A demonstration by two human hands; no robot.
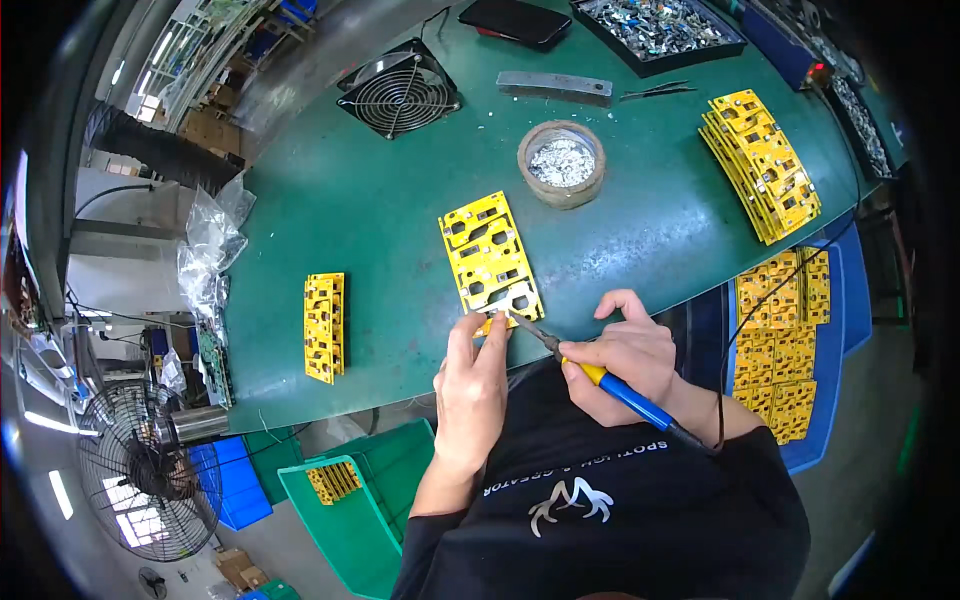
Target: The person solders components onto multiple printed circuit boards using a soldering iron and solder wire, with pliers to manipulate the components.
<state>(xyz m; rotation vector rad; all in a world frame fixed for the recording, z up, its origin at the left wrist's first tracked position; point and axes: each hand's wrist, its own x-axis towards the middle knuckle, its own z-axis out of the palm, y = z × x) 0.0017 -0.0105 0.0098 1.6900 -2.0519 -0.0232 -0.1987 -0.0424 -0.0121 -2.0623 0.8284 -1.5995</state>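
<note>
A yellow circuit board panel [490, 255] with many cut-outs lies on the green worktop in front of me. My left hand [472, 390] is at its near end, thumb and fingers pinched together; what they pinch is too small to make out. In my right hand [632, 362] is a soldering iron [625, 392] with a blue and yellow handle, held like a pen. Its tip reaches the panel's near end, close to my left fingertips. Beyond the panel stands a round pot [562, 165] with silvery bits inside.
Stacked yellow boards stand at right [765, 165] and left [325, 325]. Farther back are a small fan [403, 95], metal bar [555, 86], tweezers [657, 91] and black parts tray [650, 68]. The iron's cord [724, 380] runs right. Below the worktop are blue [850, 270] and green [375, 550] crates.
</note>
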